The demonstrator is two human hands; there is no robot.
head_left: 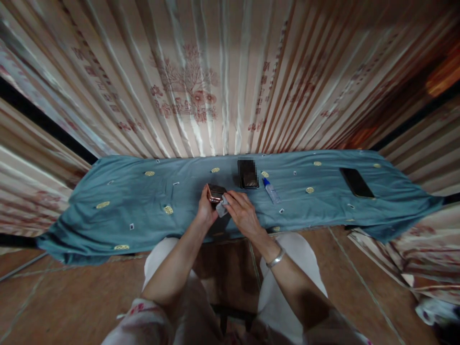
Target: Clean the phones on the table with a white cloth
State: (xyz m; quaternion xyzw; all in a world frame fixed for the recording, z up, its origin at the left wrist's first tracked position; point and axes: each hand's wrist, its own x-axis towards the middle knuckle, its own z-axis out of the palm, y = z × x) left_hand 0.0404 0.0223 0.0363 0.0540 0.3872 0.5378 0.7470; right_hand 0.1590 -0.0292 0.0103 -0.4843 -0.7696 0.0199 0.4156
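meanwhile left hand (205,211) grips shiny case (216,193); right hand (242,213) pinches cloth (222,208) (touching it).

We hold both forearms forward, our left hand (205,211) curled closed, our right hand (241,212) pinching beside it.

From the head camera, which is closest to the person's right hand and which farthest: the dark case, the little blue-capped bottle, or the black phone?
From the right hand:
1. Dark case, just beyond the hand.
2. Blue-capped bottle, slightly to its right; nearly as close.
3. Black phone, far right on the blue cloth.
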